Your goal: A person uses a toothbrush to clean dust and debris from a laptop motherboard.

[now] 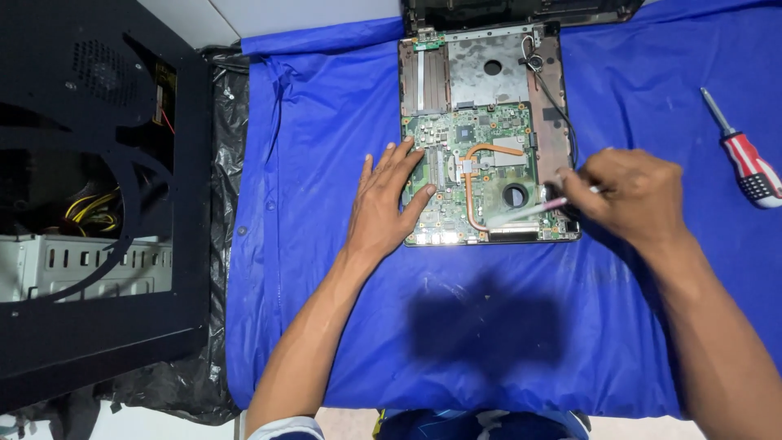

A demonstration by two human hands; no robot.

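We have the opened laptop base [489, 134] lying flat on the blue cloth [326, 310] that covers the worktop, with its green circuit board [456, 163] facing up so every part can be reached from above. The cloth gives the bare board a soft bed and makes small parts easy to spot against the blue.

Our left hand [387, 200] rests with fingers spread and palm down on the left edge of the board, fingertips touching it. Held that way it seems to steady the base so it does not slide while the other hand works.

Our right hand [631, 195] is closed in a pinch on a thin light-coloured tool [529, 210], gripped like a pen. The tool slants down to the left, its far end near the copper heat pipe [472, 183] and just below the round fan opening [514, 195]. It is blurred, so we cannot tell what kind of tool it is, nor whether its end touches the board.

A red and white screwdriver [745, 159] lies well apart to the right on the cloth, laid aside but within reach. To the left, off the cloth, stands an open black computer case [98, 204] with yellow wires showing inside.
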